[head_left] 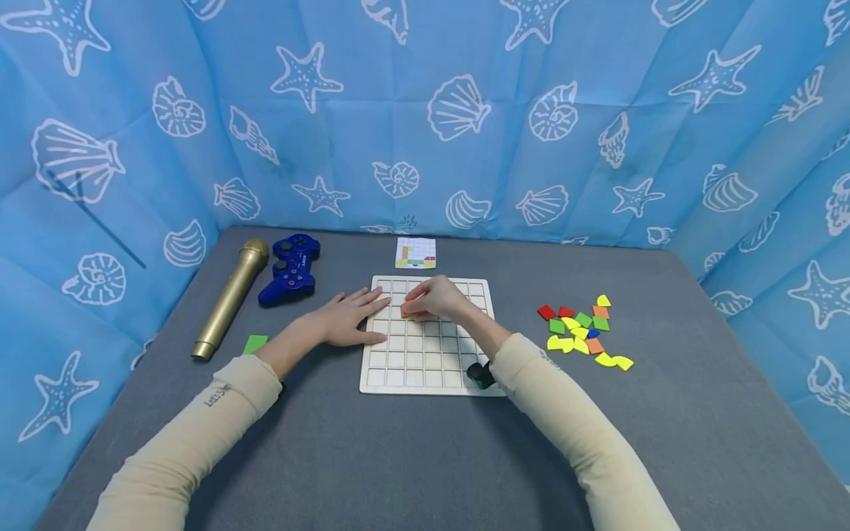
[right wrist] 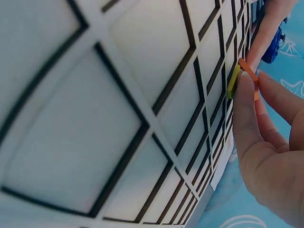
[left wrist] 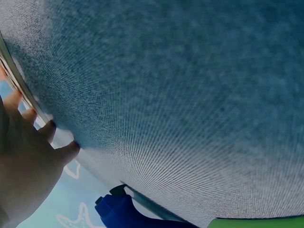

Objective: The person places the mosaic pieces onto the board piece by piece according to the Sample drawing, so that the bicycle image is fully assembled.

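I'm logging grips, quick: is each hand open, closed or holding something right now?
Left hand: open, spread at the edge of the gridded board.
Right hand: closed, pinching an orange piece.

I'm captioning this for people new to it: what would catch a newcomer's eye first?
First, the bright blue, shell-printed curtain behind the table. Then the pale grid board in the middle, where the right hand pinches an orange piece. Bright loose tiles lie scattered right of the board.
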Available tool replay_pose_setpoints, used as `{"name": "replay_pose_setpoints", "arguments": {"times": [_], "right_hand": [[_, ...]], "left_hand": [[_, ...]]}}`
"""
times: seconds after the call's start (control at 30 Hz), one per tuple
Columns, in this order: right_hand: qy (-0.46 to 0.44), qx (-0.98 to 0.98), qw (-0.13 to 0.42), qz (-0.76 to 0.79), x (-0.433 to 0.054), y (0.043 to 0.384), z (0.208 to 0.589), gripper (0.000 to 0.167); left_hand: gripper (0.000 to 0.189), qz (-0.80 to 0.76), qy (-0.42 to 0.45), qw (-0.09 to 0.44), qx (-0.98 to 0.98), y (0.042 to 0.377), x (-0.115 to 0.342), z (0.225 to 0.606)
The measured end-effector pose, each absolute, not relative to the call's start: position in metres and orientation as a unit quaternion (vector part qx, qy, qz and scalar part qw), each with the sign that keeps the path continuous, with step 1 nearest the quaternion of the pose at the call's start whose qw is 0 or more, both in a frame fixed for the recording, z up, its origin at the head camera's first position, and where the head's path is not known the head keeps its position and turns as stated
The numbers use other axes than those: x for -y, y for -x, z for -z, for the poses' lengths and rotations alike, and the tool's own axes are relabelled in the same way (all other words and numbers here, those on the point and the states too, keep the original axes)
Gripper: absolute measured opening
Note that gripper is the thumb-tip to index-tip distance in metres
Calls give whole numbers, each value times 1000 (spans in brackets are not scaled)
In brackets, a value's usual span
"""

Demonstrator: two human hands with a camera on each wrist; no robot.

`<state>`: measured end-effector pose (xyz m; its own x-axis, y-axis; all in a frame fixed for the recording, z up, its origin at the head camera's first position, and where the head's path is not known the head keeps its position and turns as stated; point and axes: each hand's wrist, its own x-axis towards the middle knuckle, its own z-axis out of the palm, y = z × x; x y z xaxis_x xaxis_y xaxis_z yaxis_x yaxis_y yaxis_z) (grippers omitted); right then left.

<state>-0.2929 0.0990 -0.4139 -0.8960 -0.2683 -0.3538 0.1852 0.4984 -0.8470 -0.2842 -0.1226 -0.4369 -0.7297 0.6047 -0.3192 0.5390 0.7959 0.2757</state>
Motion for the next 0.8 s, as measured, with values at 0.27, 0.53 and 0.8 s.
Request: {"name": "replay_pose_setpoints", "arguments": {"times": [0.27, 0.53, 0.8], "right_hand": [[46, -872, 192, 447, -99, 291, 413, 20], [59, -888, 178, 419, -99, 289, 408, 15], [56, -882, 188, 428, -95, 289, 408, 17]], "left_hand": [[86, -82, -309, 204, -925, 285, 122, 438], [85, -79, -302, 207, -927, 284, 122, 436], [84, -82, -301, 208, -927, 281, 121, 434]]}}
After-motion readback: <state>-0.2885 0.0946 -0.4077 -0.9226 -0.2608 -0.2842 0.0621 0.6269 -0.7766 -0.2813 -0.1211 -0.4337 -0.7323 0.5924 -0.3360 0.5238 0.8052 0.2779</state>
